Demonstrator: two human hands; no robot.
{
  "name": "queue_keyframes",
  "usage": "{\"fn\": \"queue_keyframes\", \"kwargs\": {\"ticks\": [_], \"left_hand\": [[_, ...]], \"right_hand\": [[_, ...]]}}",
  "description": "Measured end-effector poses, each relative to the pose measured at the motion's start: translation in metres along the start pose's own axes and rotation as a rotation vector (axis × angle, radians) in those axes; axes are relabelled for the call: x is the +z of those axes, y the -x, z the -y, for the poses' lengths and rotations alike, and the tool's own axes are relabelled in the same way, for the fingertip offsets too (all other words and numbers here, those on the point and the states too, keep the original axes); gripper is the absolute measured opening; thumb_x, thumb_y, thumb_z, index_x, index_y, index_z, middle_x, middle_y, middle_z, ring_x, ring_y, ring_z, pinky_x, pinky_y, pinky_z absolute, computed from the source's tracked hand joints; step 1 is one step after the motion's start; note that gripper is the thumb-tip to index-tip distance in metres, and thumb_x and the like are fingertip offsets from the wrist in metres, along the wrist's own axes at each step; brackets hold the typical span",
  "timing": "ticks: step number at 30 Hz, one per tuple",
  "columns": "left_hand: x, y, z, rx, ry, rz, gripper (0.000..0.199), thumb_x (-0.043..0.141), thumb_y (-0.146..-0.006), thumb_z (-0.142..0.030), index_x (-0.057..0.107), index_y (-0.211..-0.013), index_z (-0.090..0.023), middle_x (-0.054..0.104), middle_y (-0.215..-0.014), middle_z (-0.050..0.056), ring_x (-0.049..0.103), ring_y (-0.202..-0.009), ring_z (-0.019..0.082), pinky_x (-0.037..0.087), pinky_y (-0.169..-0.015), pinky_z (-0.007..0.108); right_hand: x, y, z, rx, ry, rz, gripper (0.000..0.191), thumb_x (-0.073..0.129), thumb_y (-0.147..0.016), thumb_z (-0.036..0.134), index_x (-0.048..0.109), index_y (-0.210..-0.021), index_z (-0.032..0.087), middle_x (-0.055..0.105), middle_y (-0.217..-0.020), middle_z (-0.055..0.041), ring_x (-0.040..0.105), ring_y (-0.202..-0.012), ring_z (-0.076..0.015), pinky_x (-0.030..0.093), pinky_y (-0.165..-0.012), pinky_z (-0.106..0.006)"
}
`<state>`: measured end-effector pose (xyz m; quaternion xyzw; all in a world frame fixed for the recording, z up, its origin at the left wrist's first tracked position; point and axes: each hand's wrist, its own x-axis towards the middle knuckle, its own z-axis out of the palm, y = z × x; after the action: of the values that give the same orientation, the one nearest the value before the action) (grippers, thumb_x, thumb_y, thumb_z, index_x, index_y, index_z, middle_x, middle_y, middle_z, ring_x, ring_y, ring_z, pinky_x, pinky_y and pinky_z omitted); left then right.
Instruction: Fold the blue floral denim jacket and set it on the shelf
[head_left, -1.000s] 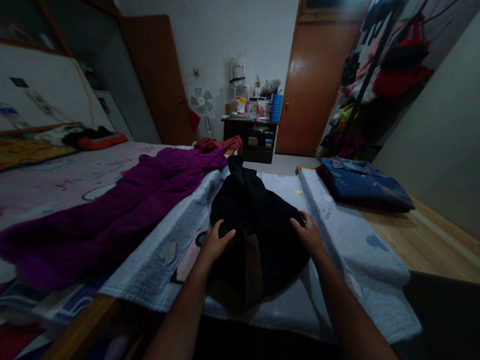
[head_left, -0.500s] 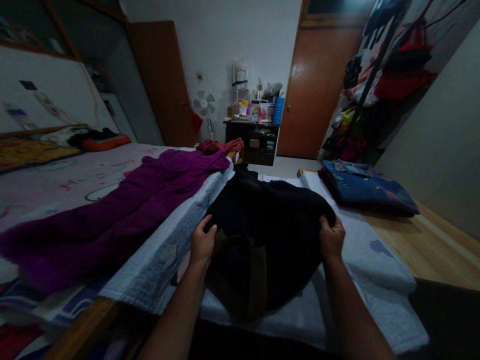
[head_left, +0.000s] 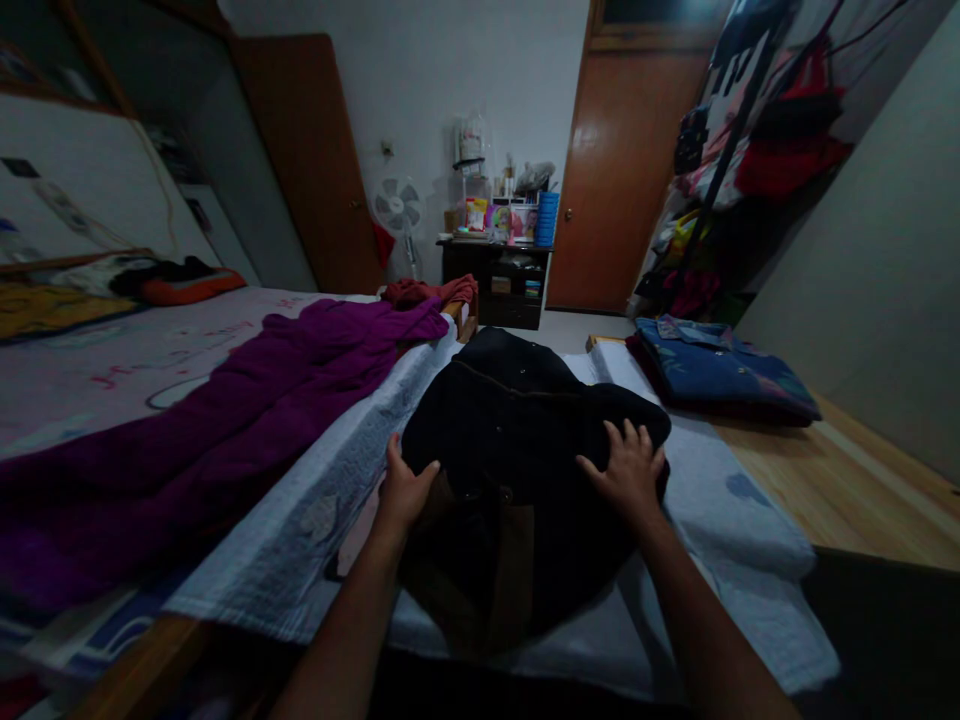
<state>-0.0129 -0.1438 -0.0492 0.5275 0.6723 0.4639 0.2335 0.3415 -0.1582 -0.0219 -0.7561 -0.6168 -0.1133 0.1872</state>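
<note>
A black jacket (head_left: 517,430) with brown trim and several small buttons lies in front of me on a pale blue sheet. Its upper part is folded down toward the far end, and brown strips show at the near side. At the jacket's left edge is my left hand (head_left: 409,495), thumb and forefinger spread apart; its other fingers are partly hidden. My right hand (head_left: 628,468) rests on the jacket's right part, fingers spread over the cloth. Neither hand visibly pinches the fabric.
A purple garment (head_left: 300,390) lies on the bed to the left. Folded blue clothing (head_left: 724,370) is stacked on the wooden surface (head_left: 780,455) at right. Further back stand a white fan (head_left: 399,205), a dark cabinet (head_left: 491,285) and a closed door (head_left: 611,180).
The jacket's far part has come down flatter, showing its seam and buttons. My right hand has let go of the edge and moved left onto the cloth, opening. My left hand's fingers have spread.
</note>
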Motion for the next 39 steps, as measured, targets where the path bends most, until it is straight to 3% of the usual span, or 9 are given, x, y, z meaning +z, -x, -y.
{"fn": "queue_keyframes", "kwargs": {"ticks": [3,7,15,18,21,24,27,32,39], "left_hand": [[-0.002,-0.001,-0.001,-0.020,-0.072,0.065,0.083,0.065,-0.080,-0.035,0.020,-0.148,-0.020,0.043,-0.148,0.016,0.045,-0.134,0.028,0.039,-0.109,0.043],[-0.003,0.005,-0.020,0.056,-0.295,0.241,0.065,0.058,-0.084,-0.030,0.036,-0.143,-0.012,0.050,-0.143,0.019,0.048,-0.132,0.030,0.038,-0.109,0.043],[0.002,0.023,-0.073,0.169,-0.014,0.477,0.061,0.054,-0.085,-0.037,0.046,-0.141,-0.013,0.052,-0.143,0.013,0.048,-0.132,0.028,0.037,-0.110,0.043],[0.003,0.022,-0.079,0.126,0.219,0.718,0.053,0.043,-0.088,-0.033,0.049,-0.139,-0.018,0.060,-0.135,0.009,0.055,-0.124,0.025,0.044,-0.104,0.042],[0.007,0.016,-0.070,0.284,0.065,0.850,0.059,0.041,-0.079,-0.015,0.052,-0.136,-0.020,0.059,-0.136,0.007,0.054,-0.125,0.021,0.043,-0.107,0.041],[0.008,0.008,-0.054,0.599,-0.356,0.782,0.061,0.048,-0.072,-0.008,0.055,-0.132,-0.017,0.051,-0.143,0.012,0.048,-0.130,0.024,0.041,-0.109,0.042],[0.010,-0.002,-0.040,0.853,-0.730,0.553,0.051,0.052,-0.076,-0.006,0.058,-0.126,-0.015,0.048,-0.143,0.018,0.046,-0.131,0.030,0.040,-0.107,0.049],[0.022,-0.017,-0.018,1.113,-0.890,0.243,0.045,0.045,-0.082,-0.002,0.057,-0.122,-0.018,0.051,-0.142,0.013,0.042,-0.134,0.029,0.032,-0.112,0.053],[0.038,-0.019,-0.018,1.168,-0.787,0.413,0.050,0.040,-0.088,-0.005,0.049,-0.135,-0.023,0.051,-0.144,0.008,0.029,-0.144,0.025,0.015,-0.117,0.058]], "right_hand": [[0.007,0.009,0.002,-0.079,0.147,0.177,0.071,0.062,-0.078,0.049,0.044,-0.139,0.017,0.036,-0.149,-0.0200,0.019,-0.141,-0.0408,0.013,-0.107,-0.061],[0.004,0.011,-0.007,-0.174,0.178,0.227,0.036,0.048,-0.085,0.016,0.059,-0.119,0.018,0.059,-0.131,-0.0136,0.038,-0.133,-0.0317,0.015,-0.108,-0.055],[-0.033,0.003,-0.013,0.074,0.029,-0.063,0.030,0.045,-0.083,0.015,0.061,-0.108,0.015,0.065,-0.106,-0.0136,0.055,-0.105,-0.0293,0.033,-0.096,-0.045],[-0.042,0.022,-0.006,-0.097,-0.071,-0.117,0.041,0.045,-0.080,0.012,0.056,-0.119,0.014,0.060,-0.120,-0.0149,0.049,-0.117,-0.0292,0.025,-0.108,-0.049],[-0.046,0.049,0.001,-0.422,-0.239,0.179,0.044,0.045,-0.078,0.011,0.057,-0.119,0.018,0.062,-0.120,-0.0105,0.053,-0.117,-0.0230,0.022,-0.114,-0.047],[-0.050,0.071,0.002,-0.539,-0.326,0.513,0.039,0.050,-0.082,0.021,0.059,-0.120,0.021,0.064,-0.121,-0.0088,0.055,-0.118,-0.0216,0.017,-0.117,-0.049],[-0.053,0.082,-0.001,-0.525,-0.297,0.714,0.067,0.067,-0.074,0.039,0.051,-0.136,0.019,0.051,-0.141,-0.0133,0.038,-0.137,-0.0291,0.008,-0.118,-0.054],[-0.058,0.080,-0.001,-0.460,-0.188,0.951,0.102,0.078,-0.060,0.042,0.035,-0.149,0.020,0.026,-0.158,-0.0136,0.013,-0.147,-0.0333,0.001,-0.118,-0.056],[-0.063,0.086,-0.005,-0.542,-0.169,1.023,0.105,0.079,-0.058,0.040,0.034,-0.150,0.019,0.022,-0.158,-0.0156,0.014,-0.146,-0.0359,0.005,-0.117,-0.059]]}}
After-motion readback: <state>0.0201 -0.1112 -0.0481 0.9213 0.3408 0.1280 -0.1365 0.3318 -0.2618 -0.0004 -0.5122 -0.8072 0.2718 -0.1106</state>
